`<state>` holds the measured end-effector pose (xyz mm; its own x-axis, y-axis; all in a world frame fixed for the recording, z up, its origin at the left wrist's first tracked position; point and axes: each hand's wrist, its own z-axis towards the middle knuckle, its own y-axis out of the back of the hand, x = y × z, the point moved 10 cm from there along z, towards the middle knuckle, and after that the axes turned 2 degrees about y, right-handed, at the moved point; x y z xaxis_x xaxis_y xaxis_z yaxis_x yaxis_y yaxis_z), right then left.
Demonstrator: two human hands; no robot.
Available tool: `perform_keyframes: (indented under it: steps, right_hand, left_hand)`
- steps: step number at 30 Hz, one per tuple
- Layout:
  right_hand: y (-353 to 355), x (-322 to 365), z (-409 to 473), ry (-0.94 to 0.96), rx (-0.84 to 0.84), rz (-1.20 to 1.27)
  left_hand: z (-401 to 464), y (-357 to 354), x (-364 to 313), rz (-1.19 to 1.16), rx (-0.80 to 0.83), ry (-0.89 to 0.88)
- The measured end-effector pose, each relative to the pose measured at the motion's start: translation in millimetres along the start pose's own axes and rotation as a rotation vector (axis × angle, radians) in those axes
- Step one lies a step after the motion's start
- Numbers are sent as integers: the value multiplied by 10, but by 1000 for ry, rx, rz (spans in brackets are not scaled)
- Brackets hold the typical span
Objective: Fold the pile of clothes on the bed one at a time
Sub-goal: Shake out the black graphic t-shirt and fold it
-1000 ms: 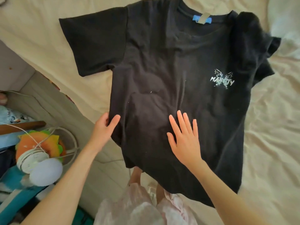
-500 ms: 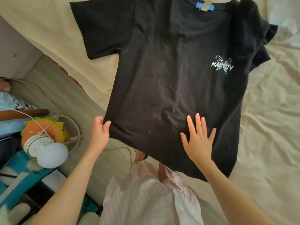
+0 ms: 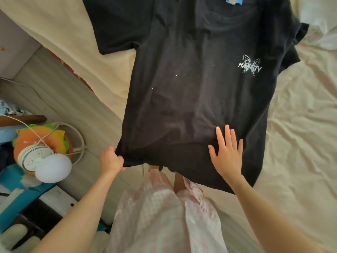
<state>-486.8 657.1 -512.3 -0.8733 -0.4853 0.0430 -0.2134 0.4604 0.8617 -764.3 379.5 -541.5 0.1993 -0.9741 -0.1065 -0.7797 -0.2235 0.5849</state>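
A black T-shirt (image 3: 197, 84) with a small white butterfly print lies spread face up on the cream bed sheet (image 3: 300, 134), its hem hanging over the bed's near edge. My left hand (image 3: 111, 160) grips the hem's lower left corner with curled fingers. My right hand (image 3: 227, 153) lies flat on the lower part of the shirt, fingers straight and spread. The left sleeve lies spread out; the right sleeve is bunched at the shoulder.
The bed's side panel (image 3: 63, 99) runs diagonally at left. Beside it on the floor stand a white round fan (image 3: 45, 161) with a cord, an orange plush toy (image 3: 36, 137) and blue items. My pink-white dress (image 3: 164, 216) fills the bottom middle.
My left hand has closed on the shirt's lower left corner, where it only touched the edge before. My right hand slid down and to the right along the shirt toward the hem.
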Motion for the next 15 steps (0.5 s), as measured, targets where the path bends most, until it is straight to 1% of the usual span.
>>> perform_keyframes:
  steps: [2, 3, 5, 7, 9, 10, 12, 15]
  right_hand:
    - [70, -94, -70, -41, -50, 49]
    - [112, -182, -114, -80, -81, 76]
    - [179, -458, -218, -207, -148, 184]
    - [197, -838, -341, -400, -214, 401]
    - [108, -1179, -482, -608, -232, 584]
    - [41, -1292, -542, -682, -206, 627]
    - [-122, -1446, -635, -767, -101, 719]
    - [-338, -1571, -731, -827, 101, 909]
  left_hand:
    - [-35, 13, -196, 84, -108, -48]
    - [-83, 1, -341, 133, -144, -110]
    - [-246, -79, -705, 220, -191, -326]
    - [-491, -252, -1078, 316, -224, -590]
    - [-746, -531, -1372, 458, -215, -797]
    - [-840, -702, -1467, 545, -183, -857]
    - [-970, -1043, -1559, 708, -99, -927]
    - [-1106, -1337, -1627, 832, -43, -956]
